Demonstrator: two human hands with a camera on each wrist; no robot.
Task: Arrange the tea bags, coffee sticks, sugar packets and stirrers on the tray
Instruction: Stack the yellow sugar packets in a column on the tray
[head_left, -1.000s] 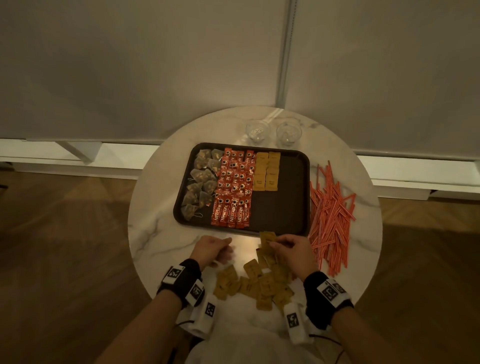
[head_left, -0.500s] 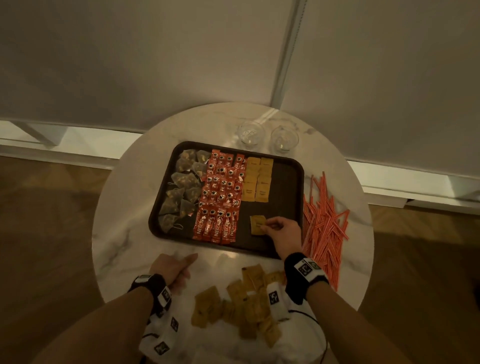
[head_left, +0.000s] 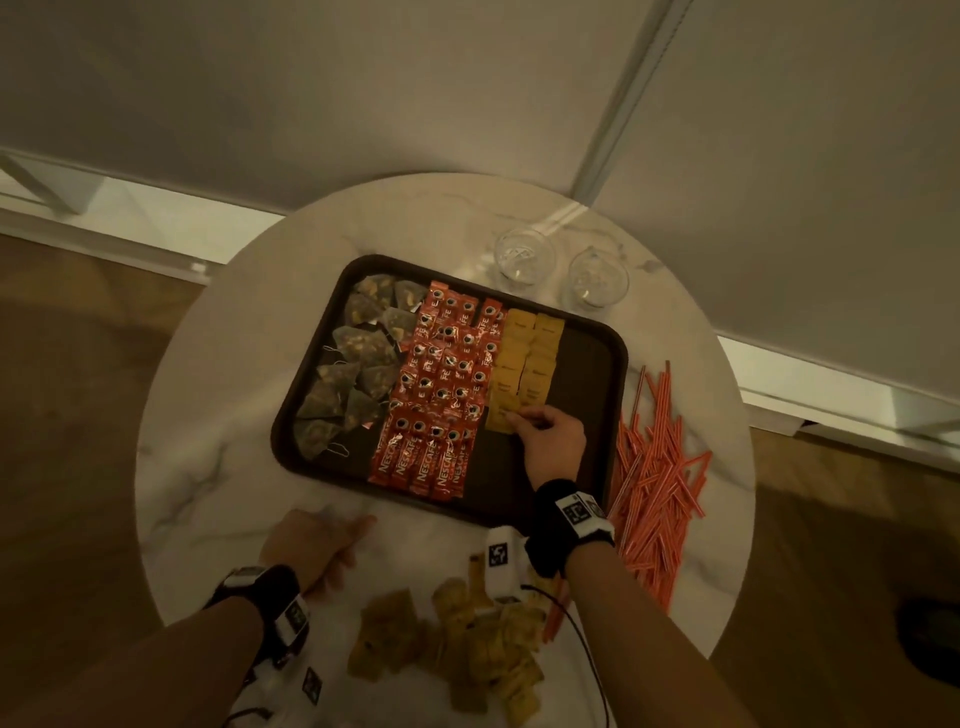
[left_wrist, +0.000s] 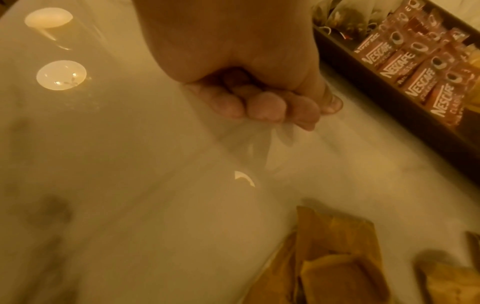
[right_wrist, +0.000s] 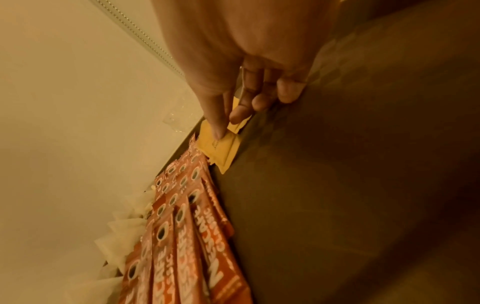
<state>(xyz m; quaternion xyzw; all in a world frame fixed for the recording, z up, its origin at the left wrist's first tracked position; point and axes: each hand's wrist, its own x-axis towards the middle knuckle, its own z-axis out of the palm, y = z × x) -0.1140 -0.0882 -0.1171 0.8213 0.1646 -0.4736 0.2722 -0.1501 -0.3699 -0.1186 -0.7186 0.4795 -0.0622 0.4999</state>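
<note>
On the dark tray (head_left: 584, 395) lie tea bags (head_left: 353, 374) at the left, red coffee sticks (head_left: 441, 395) in the middle and two columns of yellow sugar packets (head_left: 524, 358). My right hand (head_left: 519, 415) pinches one sugar packet (head_left: 500, 420) between thumb and forefinger at the near end of the left column; in the right wrist view the packet (right_wrist: 221, 148) touches the tray floor (right_wrist: 337, 185) under my right hand (right_wrist: 227, 127). My left hand (head_left: 332, 535) rests on the table with fingers curled in and nothing in them, as the left wrist view of that hand (left_wrist: 262, 111) shows.
Loose sugar packets (head_left: 467, 639) are heaped on the round marble table (head_left: 208, 467) near me. Orange stirrers (head_left: 660, 467) lie in a pile right of the tray. Two glass cups (head_left: 522, 257) stand behind the tray. The tray's right third is bare.
My right hand has carried the sugar packet from the tray's near middle up to the foot of the left sugar column. The left hand has stayed on the table.
</note>
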